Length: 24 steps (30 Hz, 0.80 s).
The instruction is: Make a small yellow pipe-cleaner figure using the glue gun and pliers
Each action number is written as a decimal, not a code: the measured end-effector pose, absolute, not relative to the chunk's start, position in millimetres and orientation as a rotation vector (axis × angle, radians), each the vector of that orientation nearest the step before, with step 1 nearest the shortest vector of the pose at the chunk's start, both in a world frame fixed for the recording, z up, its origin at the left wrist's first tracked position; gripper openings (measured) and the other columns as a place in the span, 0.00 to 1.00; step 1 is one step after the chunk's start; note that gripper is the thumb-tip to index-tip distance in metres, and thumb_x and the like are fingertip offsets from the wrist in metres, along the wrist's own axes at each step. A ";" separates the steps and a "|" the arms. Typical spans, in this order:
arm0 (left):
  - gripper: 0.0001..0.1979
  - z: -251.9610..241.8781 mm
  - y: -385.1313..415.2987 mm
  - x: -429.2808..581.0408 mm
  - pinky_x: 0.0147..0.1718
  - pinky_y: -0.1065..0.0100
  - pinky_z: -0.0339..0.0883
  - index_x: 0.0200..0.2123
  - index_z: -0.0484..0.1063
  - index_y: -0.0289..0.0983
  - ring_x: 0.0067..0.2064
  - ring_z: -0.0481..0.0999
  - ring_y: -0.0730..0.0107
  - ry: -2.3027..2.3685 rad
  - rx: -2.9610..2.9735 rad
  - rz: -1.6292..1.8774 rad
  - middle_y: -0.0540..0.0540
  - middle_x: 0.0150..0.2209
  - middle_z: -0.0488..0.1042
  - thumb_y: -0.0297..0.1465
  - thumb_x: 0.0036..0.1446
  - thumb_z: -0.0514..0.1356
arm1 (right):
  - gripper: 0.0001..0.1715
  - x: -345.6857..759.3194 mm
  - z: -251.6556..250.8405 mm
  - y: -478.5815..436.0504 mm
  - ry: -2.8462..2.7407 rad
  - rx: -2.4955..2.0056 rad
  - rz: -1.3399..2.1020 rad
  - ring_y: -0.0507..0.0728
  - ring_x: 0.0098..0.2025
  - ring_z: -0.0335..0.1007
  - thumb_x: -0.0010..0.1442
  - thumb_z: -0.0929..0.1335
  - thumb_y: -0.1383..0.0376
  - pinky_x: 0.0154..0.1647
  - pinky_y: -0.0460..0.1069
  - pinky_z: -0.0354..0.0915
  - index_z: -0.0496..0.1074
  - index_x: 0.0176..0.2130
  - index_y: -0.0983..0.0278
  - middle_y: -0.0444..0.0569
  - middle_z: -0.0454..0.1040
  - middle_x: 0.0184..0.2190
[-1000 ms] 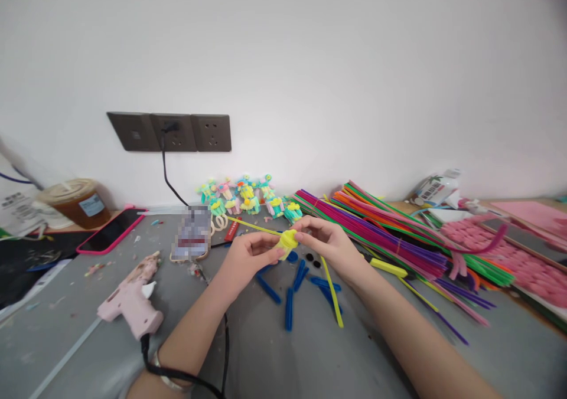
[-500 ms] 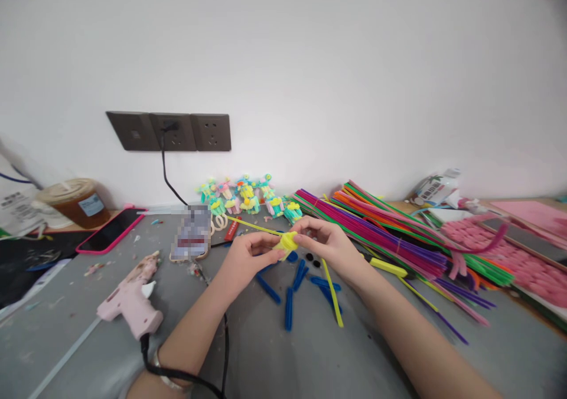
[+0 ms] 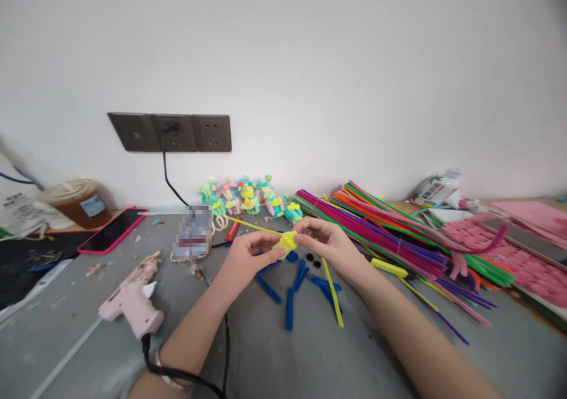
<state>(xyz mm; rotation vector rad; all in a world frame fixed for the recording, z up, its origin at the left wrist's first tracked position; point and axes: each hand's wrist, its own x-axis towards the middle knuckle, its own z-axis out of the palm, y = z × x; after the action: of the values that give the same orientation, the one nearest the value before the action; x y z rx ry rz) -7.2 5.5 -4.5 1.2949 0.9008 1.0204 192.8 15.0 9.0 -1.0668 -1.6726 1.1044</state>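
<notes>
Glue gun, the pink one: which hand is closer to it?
Left. The left hand is to the right of the glue gun and a bit farther back; the right hand is on that same side, but farther away.

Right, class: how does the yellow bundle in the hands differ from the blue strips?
The yellow bundle is compact and rounded; the blue strips are long and narrow. The left hand and right hand hold the yellow bundle; the blue strips lie on the grey tabletop. Each is mainly one colour.
</notes>
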 end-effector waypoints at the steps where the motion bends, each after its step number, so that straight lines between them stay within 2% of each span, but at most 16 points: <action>1: 0.17 -4.2 5.4 -7.0 0.41 0.64 0.72 0.37 0.80 0.35 0.39 0.79 0.61 0.902 1.291 1.022 0.42 0.39 0.82 0.36 0.44 0.72 | 0.18 193.0 8.5 15.2 -1.679 -1.068 1.096 0.54 0.31 0.65 0.56 0.71 0.51 0.33 0.49 0.62 0.73 0.34 0.63 0.46 0.71 0.29; 13: 0.16 -2.6 5.4 -6.6 0.43 0.63 0.72 0.37 0.80 0.35 0.40 0.79 0.61 0.906 1.309 1.006 0.42 0.39 0.82 0.37 0.45 0.71 | 0.16 193.4 10.2 14.7 -1.724 -1.082 1.057 0.54 0.30 0.64 0.58 0.70 0.52 0.31 0.48 0.60 0.73 0.34 0.63 0.46 0.71 0.29; 24: 0.16 -4.6 6.4 -7.1 0.42 0.63 0.72 0.37 0.80 0.35 0.40 0.80 0.59 0.910 1.320 1.020 0.42 0.39 0.82 0.37 0.44 0.72 | 0.17 193.3 8.7 14.7 -1.715 -1.089 1.037 0.55 0.32 0.66 0.57 0.70 0.52 0.33 0.49 0.62 0.74 0.34 0.63 0.47 0.72 0.29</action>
<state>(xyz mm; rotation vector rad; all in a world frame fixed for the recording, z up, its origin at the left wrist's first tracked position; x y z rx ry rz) -7.1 6.4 -4.6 1.3196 0.9100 1.0203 193.3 14.7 8.7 -1.0886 -1.7149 1.0371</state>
